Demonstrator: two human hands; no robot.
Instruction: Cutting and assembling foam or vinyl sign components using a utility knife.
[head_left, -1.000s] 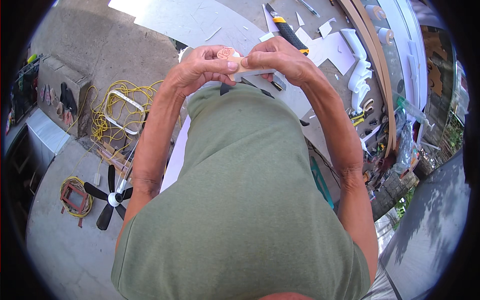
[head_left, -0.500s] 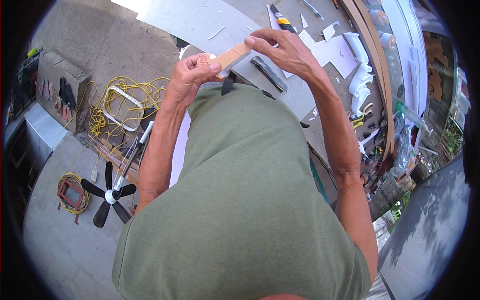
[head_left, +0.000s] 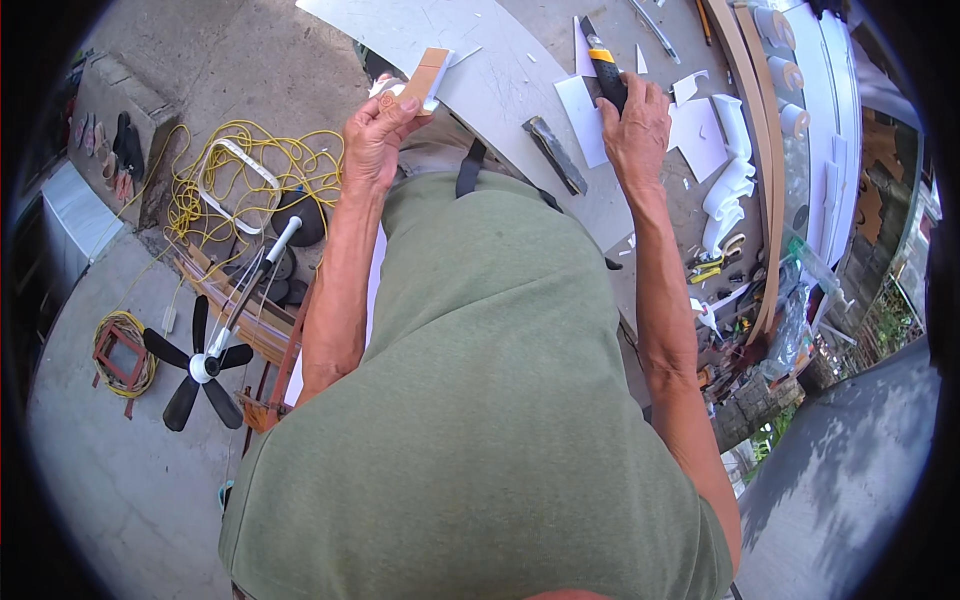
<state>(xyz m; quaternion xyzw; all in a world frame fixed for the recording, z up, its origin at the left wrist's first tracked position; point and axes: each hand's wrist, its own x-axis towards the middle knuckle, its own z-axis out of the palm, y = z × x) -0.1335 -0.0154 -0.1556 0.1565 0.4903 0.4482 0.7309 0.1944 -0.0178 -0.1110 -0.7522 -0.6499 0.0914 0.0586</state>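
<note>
My left hand pinches a tan strip with a white side edge, holding it up above the left edge of the grey worktop. Part of the strip's lower end is covered by the fingers. Over the worktop, my right hand has its thumb and fingers around the handle of a black and yellow utility knife, which lies pointing away from me. White sheet offcuts lie beside the knife. A dark, worn narrow bar rests between my two hands.
Curled white pieces, scissors and yellow-handled pliers lie on the right. A long brown strip edges that side. On the floor at left are tangled yellow cord and a black-bladed fan.
My right hand has left the tan strip, moved right and taken hold of the utility knife. The strip, still in my left hand, has swung more upright.
</note>
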